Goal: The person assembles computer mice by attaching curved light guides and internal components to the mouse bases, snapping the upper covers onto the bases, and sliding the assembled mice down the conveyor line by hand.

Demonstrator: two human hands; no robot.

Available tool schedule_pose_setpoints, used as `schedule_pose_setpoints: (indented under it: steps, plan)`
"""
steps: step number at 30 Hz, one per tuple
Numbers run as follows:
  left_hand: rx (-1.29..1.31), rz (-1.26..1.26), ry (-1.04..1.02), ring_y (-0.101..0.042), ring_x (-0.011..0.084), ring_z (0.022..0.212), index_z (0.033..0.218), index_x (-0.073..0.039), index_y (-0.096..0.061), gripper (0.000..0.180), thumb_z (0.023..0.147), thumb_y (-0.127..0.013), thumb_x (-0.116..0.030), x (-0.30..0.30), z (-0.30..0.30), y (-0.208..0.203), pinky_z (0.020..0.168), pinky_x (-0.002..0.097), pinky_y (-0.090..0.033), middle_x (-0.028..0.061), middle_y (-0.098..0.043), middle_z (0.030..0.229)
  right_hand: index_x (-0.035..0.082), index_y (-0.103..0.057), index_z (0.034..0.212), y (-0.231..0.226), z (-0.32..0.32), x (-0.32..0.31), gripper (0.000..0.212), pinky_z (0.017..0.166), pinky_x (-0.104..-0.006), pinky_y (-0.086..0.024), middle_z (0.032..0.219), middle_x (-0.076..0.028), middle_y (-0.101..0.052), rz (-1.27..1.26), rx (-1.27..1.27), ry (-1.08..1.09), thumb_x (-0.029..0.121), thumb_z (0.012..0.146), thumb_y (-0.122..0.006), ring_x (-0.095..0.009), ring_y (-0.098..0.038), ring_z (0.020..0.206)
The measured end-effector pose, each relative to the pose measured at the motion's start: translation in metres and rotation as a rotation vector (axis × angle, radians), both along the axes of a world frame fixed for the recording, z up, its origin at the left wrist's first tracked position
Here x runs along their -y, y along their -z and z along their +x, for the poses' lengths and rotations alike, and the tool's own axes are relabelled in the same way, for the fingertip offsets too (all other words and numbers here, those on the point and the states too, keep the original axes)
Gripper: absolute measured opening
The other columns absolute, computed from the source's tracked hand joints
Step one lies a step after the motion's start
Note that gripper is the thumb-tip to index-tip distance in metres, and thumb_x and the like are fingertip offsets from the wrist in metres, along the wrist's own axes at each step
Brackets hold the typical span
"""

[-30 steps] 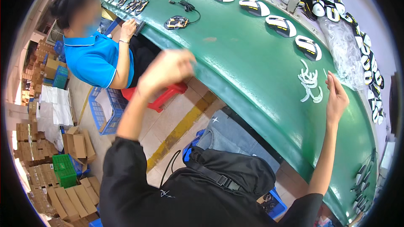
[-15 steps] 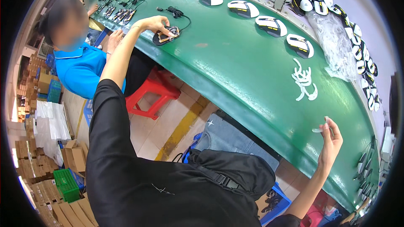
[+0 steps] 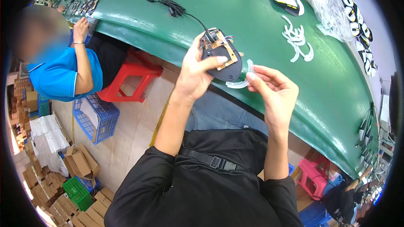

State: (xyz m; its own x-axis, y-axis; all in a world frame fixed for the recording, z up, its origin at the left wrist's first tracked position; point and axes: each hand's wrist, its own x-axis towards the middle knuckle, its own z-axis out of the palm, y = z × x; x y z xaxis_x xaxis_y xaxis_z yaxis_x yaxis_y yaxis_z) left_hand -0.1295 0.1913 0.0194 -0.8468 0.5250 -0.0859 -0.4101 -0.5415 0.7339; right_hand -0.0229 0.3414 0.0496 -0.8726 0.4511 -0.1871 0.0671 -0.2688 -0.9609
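Note:
My left hand [image 3: 198, 68] grips a black computer mouse base [image 3: 227, 75], its thumb lying over the brown circuit board [image 3: 215, 47] exposed on it. From the base's far end a black cable [image 3: 194, 17] runs to a tied bundle on the bench. Just right of the base, my right hand [image 3: 275, 90] pinches a curved, translucent white plastic strip [image 3: 240, 84] between thumb and fingers. The strip is close to the base's edge; whether they touch I cannot tell. Similar white curved strips [image 3: 296, 38] lie in a small pile on the bench.
The green bench [image 3: 256, 25] curves across the view. White-and-black mouse shells [image 3: 287, 3] stand along its far side, beside clear plastic bags [image 3: 324, 6]. At left a co-worker in a blue shirt [image 3: 63, 75] sits on a red stool [image 3: 132, 75], near a blue crate [image 3: 97, 117].
My left hand has picked the mouse base off the bench and brought it toward me. My right hand has moved left with the strip, close to the base. The view has shifted.

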Motion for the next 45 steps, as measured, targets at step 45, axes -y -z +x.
schedule_pose_setpoints:
  steps: [45]
  plan:
    - [0.092,-0.081,0.029,-0.061,0.0201,0.112,0.146,0.005,-0.029,0.081,0.076,-0.069,0.014,-0.009,0.041,0.008,0.093,0.0305,-0.052,0.02,-0.057,0.127,-0.008,-0.065,0.096,0.013,0.002,-0.008,0.018,0.064,-0.026,-0.059,0.082,-0.015,-0.07,-0.131,0.138,-0.11,0.009,0.091,-0.067,-0.019,-0.071,0.07]
